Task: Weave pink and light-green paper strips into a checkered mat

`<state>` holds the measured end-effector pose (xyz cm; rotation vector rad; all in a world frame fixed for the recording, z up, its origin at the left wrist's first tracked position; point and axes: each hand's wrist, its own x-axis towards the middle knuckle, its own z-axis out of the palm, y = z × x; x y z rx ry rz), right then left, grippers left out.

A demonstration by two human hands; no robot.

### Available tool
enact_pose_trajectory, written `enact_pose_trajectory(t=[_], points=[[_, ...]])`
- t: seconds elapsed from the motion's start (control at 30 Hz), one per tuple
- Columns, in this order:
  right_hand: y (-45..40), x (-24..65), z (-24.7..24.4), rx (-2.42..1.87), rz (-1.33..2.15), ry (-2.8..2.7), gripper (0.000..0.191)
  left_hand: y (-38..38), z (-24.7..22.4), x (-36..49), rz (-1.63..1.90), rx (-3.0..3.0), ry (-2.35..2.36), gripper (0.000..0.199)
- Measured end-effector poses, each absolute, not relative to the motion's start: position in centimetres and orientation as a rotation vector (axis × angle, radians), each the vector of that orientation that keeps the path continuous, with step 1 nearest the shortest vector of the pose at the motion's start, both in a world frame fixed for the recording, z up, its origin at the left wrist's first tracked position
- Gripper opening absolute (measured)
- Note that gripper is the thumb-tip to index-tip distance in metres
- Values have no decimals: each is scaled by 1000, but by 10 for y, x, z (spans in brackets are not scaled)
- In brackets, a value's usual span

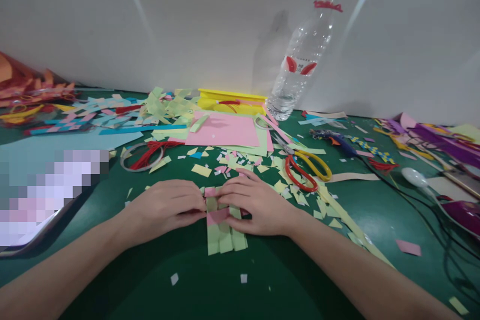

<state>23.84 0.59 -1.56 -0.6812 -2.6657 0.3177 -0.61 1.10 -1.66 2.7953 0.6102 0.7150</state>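
A small woven piece of green and pink paper strips (pixel 219 232) lies on the green table between my hands, its green ends hanging toward me. My left hand (pixel 174 205) pinches its left edge near the top with fingers closed together. Across the upper right part of the weave rests my right hand (pixel 255 202), its fingers bent and slightly apart, thumb and fingertips on the strips. The fingers hide part of the weave. Scissors with red and yellow handles (pixel 305 170) lie just beyond my right hand.
Paper scraps (pixel 202 170) litter the green table (pixel 131 280). Pink sheets (pixel 225 130) lie behind them. A plastic bottle (pixel 300 60) leans on the wall. At left are a tape ring (pixel 123 160) and a pixelated device (pixel 56 195); at right, a corded tool (pixel 343 145) and a spoon (pixel 414 177).
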Motion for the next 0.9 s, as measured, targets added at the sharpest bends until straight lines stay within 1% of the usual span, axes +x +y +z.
enact_pose_trajectory(t=[0.2,0.4,0.6,0.9], points=[[7,239,-16,-689,342,-2694,25,9,-14,-5,613,2646,756,14],[7,239,-17,-679,333,-2674,24,9,-13,-1,621,2452,843,14],[8,240,-18,-671,342,-2684,25,9,-14,-2,637,2410,918,13],[7,239,-18,-678,347,-2672,25,9,-12,-3,576,2505,827,10]])
